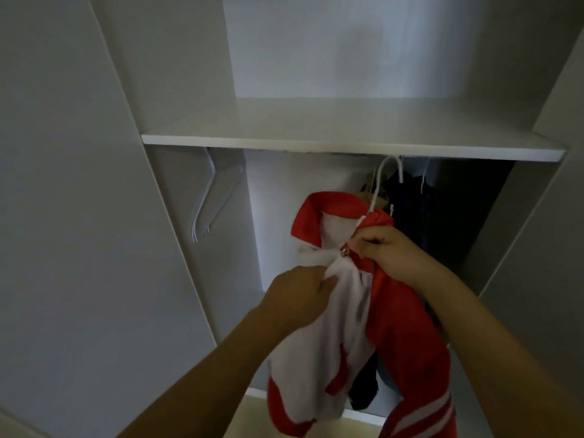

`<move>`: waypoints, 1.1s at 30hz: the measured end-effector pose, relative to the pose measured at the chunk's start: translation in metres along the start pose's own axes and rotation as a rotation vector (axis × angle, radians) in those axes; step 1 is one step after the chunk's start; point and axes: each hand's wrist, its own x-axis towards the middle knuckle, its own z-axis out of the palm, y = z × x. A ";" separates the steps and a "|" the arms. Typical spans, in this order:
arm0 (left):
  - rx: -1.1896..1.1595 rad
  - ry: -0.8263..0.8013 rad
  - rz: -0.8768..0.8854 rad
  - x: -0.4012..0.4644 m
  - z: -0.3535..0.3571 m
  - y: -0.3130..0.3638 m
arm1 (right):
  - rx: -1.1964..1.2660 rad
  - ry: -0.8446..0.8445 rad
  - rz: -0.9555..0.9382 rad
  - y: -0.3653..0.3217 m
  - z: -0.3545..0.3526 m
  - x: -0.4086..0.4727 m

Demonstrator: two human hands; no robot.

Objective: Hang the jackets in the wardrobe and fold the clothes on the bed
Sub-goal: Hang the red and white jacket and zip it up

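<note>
Head view: the jacket (395, 314), red and white, hangs on a hanger (384, 181) below the wardrobe shelf (347, 143). The left hand (297, 295) pinches its white front; the right hand (388, 251) pinches the fabric by the zipper (344, 251). Spare hangers (210, 197) hang below the shelf's left end.

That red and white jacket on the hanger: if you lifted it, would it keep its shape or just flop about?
Probably floppy: the red and white jacket bunches where the left hand holds it and sags below the white hanger. It looks light, since the right hand's pinch near the zipper seems enough. It might slide off the hanger if tugged.
</note>
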 end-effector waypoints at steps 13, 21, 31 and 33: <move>0.012 0.016 -0.021 0.000 -0.004 0.005 | -0.111 -0.040 -0.069 -0.004 0.012 0.007; 0.229 -0.259 -0.083 -0.029 -0.021 -0.021 | -0.168 -0.004 -0.192 0.009 0.028 -0.001; -0.290 -0.060 -0.002 -0.014 -0.024 -0.001 | -0.219 -0.031 -0.202 0.004 0.020 0.006; -0.270 -0.158 0.031 -0.017 -0.035 -0.011 | -0.190 0.001 -0.196 0.009 0.018 0.006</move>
